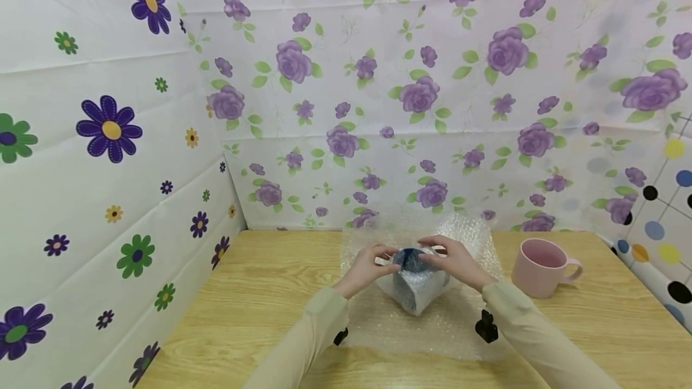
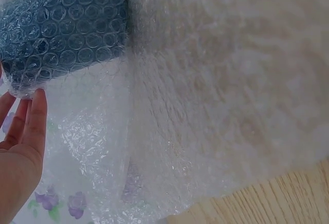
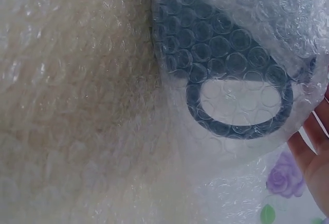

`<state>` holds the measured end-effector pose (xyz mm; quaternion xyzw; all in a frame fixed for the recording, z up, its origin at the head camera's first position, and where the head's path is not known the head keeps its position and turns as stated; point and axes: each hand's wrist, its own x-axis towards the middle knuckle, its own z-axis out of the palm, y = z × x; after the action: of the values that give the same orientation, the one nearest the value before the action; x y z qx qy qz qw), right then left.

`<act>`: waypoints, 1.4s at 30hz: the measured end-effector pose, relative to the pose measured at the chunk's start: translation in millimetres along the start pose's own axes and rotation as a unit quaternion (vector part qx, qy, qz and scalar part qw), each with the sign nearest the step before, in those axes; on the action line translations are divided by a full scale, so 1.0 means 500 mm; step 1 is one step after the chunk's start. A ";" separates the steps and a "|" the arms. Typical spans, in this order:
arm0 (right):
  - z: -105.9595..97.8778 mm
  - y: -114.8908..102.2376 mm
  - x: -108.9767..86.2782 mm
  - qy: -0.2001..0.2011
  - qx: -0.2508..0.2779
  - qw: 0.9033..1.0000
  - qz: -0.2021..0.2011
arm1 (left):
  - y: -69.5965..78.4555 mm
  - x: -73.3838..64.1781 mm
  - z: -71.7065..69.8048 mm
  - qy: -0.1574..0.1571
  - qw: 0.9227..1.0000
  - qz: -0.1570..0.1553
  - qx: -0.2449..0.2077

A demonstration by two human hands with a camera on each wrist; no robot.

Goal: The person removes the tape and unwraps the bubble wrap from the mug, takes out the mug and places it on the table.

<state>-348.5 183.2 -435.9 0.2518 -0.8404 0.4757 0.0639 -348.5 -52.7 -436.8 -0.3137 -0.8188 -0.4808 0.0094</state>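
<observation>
A dark blue mug [image 1: 409, 259] stands on a sheet of bubble wrap [image 1: 427, 335], part of which is folded up around its sides. Through the plastic, the right wrist view shows the mug's loop handle [image 3: 241, 130]. My left hand [image 1: 367, 268] is at the left of the rim, its fingers and thumb curled on the wrap there. On the opposite side, my right hand [image 1: 453, 262] pinches the wrap at the rim, thumb over the mug's mouth. Wrap covers the blue wall [image 2: 67, 34] in the left wrist view, with fingertips at the rim.
A pink mug [image 1: 542, 269] stands to the right of the wrap, handle pointing right. Loose bubble wrap rises behind my right hand toward the back edge. The wooden table [image 1: 259, 293] meets flowered cloth walls [image 1: 324, 185] at the back and left.
</observation>
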 end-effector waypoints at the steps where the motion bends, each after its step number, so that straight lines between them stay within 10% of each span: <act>1: -0.001 0.000 0.000 0.007 -0.005 1.000 -0.004 | 0.000 0.000 0.000 -0.001 1.000 -0.001 0.000; 13: -0.033 0.000 -0.016 0.044 -0.029 0.998 -0.041 | 0.062 -0.019 -0.013 -0.007 0.999 0.008 -0.032; 23: -0.072 0.021 -0.045 0.039 -0.043 0.997 -0.042 | -0.008 -0.004 -0.002 -0.002 1.000 -0.009 -0.003; 42: -0.142 0.029 -0.117 -0.037 -0.099 0.993 0.051 | -0.007 -0.001 0.001 -0.008 1.000 -0.025 -0.001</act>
<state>-314.2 269.6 -428.9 0.2183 -0.8969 0.3833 0.0332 -349.8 -53.8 -439.9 -0.2970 -0.8259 -0.4792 -0.0091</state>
